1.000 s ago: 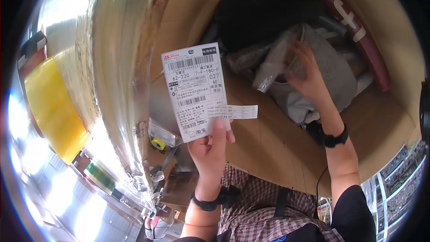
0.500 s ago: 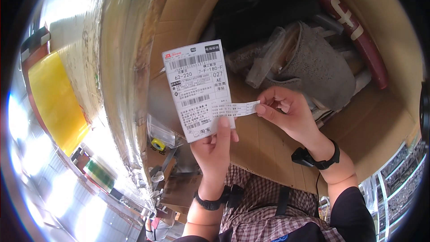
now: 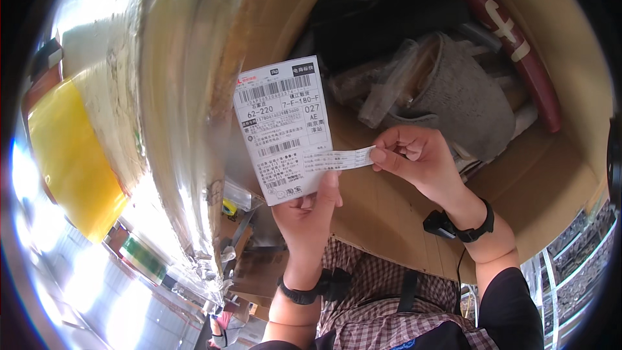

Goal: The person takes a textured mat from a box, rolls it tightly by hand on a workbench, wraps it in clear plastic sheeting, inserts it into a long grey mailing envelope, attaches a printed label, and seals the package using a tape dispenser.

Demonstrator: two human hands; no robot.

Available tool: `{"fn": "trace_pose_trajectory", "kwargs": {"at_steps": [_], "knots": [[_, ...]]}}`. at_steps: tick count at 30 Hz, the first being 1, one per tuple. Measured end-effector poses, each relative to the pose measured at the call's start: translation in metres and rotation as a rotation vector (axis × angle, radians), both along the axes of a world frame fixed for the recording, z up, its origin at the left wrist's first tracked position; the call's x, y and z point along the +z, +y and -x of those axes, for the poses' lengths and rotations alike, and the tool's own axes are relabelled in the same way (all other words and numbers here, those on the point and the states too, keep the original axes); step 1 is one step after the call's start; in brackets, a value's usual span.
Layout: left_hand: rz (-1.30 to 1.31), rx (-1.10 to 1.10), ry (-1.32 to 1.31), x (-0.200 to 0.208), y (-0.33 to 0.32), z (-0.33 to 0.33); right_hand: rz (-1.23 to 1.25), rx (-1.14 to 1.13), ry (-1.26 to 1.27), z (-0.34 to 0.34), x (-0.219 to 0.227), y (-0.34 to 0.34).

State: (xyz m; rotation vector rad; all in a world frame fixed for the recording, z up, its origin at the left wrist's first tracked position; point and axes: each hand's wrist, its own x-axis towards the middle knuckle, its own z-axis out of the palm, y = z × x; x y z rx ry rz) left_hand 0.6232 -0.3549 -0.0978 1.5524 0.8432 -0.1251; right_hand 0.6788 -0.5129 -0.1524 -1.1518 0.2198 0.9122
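Observation:
A white printed shipping label with barcodes is held upright by its lower edge in my left hand, the thumb on its front and the fingers behind. In my right hand, thumb and forefinger pinch the right end of a narrow printed paper strip. The strip's left part lies across the label's lower right, just above my left thumb. Whether the strip is joined to the label I cannot tell. Each wrist wears a black band.
Beyond my hands stands a large open cardboard box holding a rolled grey carpet piece, clear-wrapped rolls and a dark red tube. At left rise plastic-wrapped rolls, a yellow sheet and a green tape roll. A person shows at the lower left.
My left hand and the label have shifted slightly left. My right hand keeps its pinch on the strip almost in place. The wrapped rolls at left look shifted and more blurred.

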Motion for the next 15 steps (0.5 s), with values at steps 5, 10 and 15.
{"fn": "trace_pose_trajectory", "kwargs": {"at_steps": [5,10,15], "knots": [[0.083,0.077,-0.010,-0.001,0.003,-0.008,-0.064,-0.046,0.063,-0.007,0.000,0.002],[0.124,0.089,-0.005,-0.002,0.007,-0.011,-0.082,-0.082,0.084,-0.012,-0.001,0.004],[0.131,0.089,-0.010,-0.003,0.007,-0.015,-0.090,-0.067,0.067,-0.015,-0.005,0.004]]}}
